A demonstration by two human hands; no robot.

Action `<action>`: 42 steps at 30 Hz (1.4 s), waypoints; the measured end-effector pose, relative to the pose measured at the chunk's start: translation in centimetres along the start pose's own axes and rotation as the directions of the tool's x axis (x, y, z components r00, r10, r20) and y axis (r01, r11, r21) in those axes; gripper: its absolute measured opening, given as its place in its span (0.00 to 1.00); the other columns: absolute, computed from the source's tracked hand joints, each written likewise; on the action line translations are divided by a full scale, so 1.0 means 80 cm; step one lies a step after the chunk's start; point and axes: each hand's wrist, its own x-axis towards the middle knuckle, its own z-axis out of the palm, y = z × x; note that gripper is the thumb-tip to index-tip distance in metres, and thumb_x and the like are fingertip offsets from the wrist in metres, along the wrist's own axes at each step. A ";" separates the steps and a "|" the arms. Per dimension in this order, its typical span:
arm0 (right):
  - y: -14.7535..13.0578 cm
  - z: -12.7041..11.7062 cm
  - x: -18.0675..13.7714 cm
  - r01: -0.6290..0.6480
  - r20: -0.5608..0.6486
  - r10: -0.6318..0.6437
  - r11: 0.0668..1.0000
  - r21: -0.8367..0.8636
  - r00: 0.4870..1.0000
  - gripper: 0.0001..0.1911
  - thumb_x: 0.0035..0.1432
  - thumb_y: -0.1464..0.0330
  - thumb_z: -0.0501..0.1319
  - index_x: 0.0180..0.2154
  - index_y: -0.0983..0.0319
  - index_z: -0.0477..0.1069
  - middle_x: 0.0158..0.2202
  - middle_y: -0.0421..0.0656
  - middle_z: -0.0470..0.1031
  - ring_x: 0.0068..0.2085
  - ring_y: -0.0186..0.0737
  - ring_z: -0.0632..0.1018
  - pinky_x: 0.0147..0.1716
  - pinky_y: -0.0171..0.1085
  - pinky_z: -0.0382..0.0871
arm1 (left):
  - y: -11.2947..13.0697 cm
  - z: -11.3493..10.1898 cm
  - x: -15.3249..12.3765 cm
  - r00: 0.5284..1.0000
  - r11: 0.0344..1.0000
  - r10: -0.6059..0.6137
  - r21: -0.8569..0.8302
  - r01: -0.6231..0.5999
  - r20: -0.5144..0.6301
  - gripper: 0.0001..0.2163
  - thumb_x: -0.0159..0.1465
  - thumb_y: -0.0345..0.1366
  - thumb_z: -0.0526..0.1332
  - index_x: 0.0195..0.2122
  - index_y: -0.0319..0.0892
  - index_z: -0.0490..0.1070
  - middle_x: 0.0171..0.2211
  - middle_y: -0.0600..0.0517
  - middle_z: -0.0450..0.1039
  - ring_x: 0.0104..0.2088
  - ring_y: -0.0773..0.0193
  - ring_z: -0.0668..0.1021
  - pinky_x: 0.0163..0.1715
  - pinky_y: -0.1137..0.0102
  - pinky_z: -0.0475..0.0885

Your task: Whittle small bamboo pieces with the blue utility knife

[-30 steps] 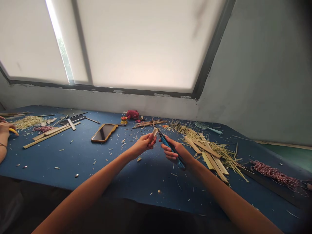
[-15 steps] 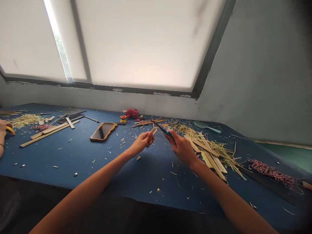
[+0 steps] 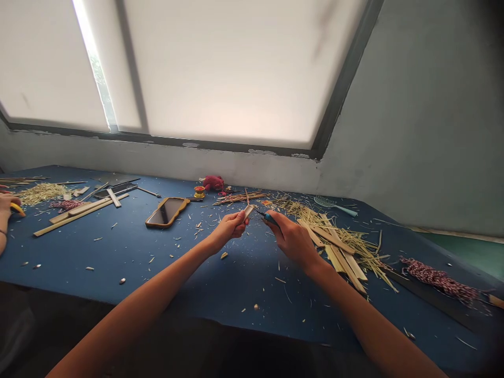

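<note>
My left hand (image 3: 231, 229) is closed around a short pale bamboo strip (image 3: 248, 211), whose end sticks up past the thumb. In my right hand (image 3: 293, 237) is a knife (image 3: 269, 216) with a blue and black handle. Its dark blade points left, close to the strip's tip; whether the two touch I cannot tell. Both hands are above the blue tabletop (image 3: 165, 278). Right of my right hand lies a heap of flat bamboo strips (image 3: 334, 240) and thin shavings (image 3: 362, 244).
A phone (image 3: 167, 212) in a yellow-brown case lies left of my hands. Thin sticks (image 3: 236, 198), a red plush toy (image 3: 213, 182) and a green hairbrush (image 3: 334, 205) are behind. Red-white cord (image 3: 439, 281) lies right. Another person's hand (image 3: 4, 205) holds something yellow, far left.
The knife blade has tipped lower and now shows shorter beside the strip, instead of slanting up past it. My left hand has hardly moved.
</note>
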 end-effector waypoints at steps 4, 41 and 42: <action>-0.003 0.008 -0.001 -0.037 0.007 0.038 0.989 -0.143 0.999 0.15 0.67 0.58 0.43 0.39 0.59 0.61 0.29 0.45 0.71 0.26 0.41 0.73 0.23 0.35 0.48 | 0.010 0.004 -0.007 0.993 0.986 -0.079 -0.140 0.091 0.093 0.15 0.65 0.46 0.55 0.29 0.38 0.61 0.18 0.62 0.43 0.18 0.75 0.49 0.17 0.78 0.47; -0.007 -0.006 0.004 -0.081 0.141 0.027 0.915 0.396 0.990 0.25 0.67 0.54 0.38 0.34 0.59 0.67 0.32 0.42 0.71 0.34 0.36 0.72 0.38 0.36 0.62 | 0.012 0.007 -0.016 0.923 0.692 0.383 0.676 -0.254 -0.044 0.28 0.65 0.56 0.44 0.17 0.39 0.59 0.17 0.56 0.57 0.20 0.71 0.60 0.22 0.73 0.53; -0.012 -0.006 0.005 -0.107 0.134 0.047 0.866 0.489 0.990 0.26 0.67 0.54 0.37 0.33 0.59 0.66 0.31 0.41 0.70 0.34 0.36 0.71 0.38 0.36 0.62 | 0.012 0.009 -0.017 0.931 0.679 0.365 0.690 -0.252 -0.019 0.28 0.65 0.56 0.44 0.17 0.39 0.59 0.17 0.55 0.58 0.20 0.71 0.60 0.23 0.73 0.53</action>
